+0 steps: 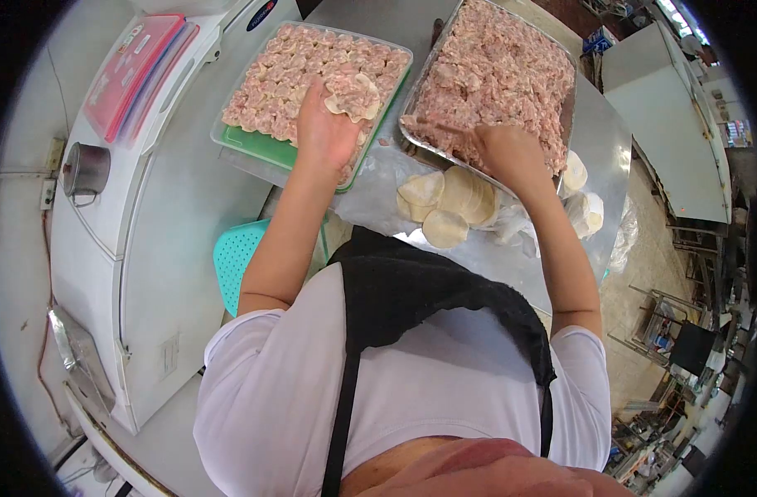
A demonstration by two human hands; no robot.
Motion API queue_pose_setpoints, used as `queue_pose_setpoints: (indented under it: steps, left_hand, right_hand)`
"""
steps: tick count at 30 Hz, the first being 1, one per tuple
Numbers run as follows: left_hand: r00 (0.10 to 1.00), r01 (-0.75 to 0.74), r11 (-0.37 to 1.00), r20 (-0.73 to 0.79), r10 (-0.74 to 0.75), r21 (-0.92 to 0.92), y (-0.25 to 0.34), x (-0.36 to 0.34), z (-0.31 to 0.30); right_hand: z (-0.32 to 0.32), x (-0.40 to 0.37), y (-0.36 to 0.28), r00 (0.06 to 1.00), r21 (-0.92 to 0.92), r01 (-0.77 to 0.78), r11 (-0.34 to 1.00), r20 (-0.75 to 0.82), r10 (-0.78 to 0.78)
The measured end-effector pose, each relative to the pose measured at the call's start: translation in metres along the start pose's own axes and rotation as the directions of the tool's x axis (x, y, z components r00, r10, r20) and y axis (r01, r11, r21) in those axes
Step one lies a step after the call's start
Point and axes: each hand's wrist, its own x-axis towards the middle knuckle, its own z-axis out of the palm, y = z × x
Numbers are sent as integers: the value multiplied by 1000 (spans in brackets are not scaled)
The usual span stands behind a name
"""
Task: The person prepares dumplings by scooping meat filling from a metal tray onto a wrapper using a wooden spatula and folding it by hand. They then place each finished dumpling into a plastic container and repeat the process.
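Observation:
My left hand point(324, 132) cups a round dumpling wrapper point(353, 98) topped with minced meat, above a green-based tray point(266, 147) filled with rows of meat-filled dumplings point(287, 70). My right hand point(511, 153) is closed at the near edge of a large metal pan point(420, 142) heaped with raw minced meat point(494, 74). From that fist a thin, meat-smeared spreader point(436, 127) points left over the pan; its exact kind is hard to make out. Between my forearms lies a fanned pile of flat round wrappers point(461, 199) on plastic.
More wrappers point(584, 211) in plastic bags lie right of my right forearm on the metal table point(606, 137). A white freezer point(196, 207) stands left, bearing pink lids point(134, 79) and a metal pot point(87, 170). A turquoise perforated basket point(239, 257) is below the table edge.

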Motion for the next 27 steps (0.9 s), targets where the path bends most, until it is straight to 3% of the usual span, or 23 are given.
queue_pose_setpoints:
  steps: [1, 2, 4, 7, 10, 14, 16, 17, 18, 19, 20, 22, 24, 26, 27]
  left_hand:
    - [1000, 2, 1000, 1, -2, 0, -1, 4, -1]
    - [1000, 1, 1000, -1, -1, -23, -3, 8, -3]
    - [1000, 2, 999, -2, -2, -46, -6, 6, 1]
    - [1000, 10, 1000, -3, -10, -15, -5, -2, 7]
    - [998, 14, 998, 55, -11, -55, -10, 1, 2]
    - [998, -22, 1000, 55, 22, -13, -30, 14, -3]
    - [997, -20, 1000, 80, 19, 7, -40, 18, 0]
    - [998, -14, 1000, 65, 14, -1, -46, 21, 3]
    - [999, -10, 1000, 52, 10, -11, -52, 24, 8]
    - [998, -5, 1000, 61, 6, -10, -58, 27, 13]
    - [996, 14, 1000, 90, -12, -25, -64, 30, 16]
    - [992, 43, 998, 120, -38, -35, -75, 22, 36]
    - [980, 192, 978, 72, -186, -84, -87, 7, 67]
    - [977, 204, 977, 82, -198, -62, -108, 9, 82]
    - [971, 226, 971, 102, -218, -74, -109, -3, 99]
  right_hand:
    - [-8, 9, -5, 1000, -189, 21, 982, -10, -23]
    - [-10, 18, -11, 1000, -190, 17, 982, -10, -20]
    - [-11, 33, -25, 976, -381, 187, 905, -35, -216]
    - [-9, 33, -45, 944, -456, 283, 844, -22, -328]
    - [2, 25, -34, 961, -358, 238, 903, -50, -273]
    - [32, -2, -19, 954, -364, 278, 889, 2, -298]
    - [33, -12, -4, 997, -83, 44, 996, 72, -39]
    - [34, -19, 8, 998, -82, 35, 996, 64, -30]
    - [32, -29, 20, 996, 186, -75, 980, 62, 65]
    - [31, -37, 31, 984, 439, -175, 881, 86, 153]
    - [31, -43, 40, 984, 439, -180, 880, 83, 160]
    - [19, -56, 49, 929, 639, -346, 687, 132, 345]
    - [10, -61, 56, 935, 609, -317, 727, 73, 346]
    - [16, -62, 60, 928, 618, 70, 783, -329, 177]
    - [9, -64, 59, 944, 506, 39, 862, -302, 134]
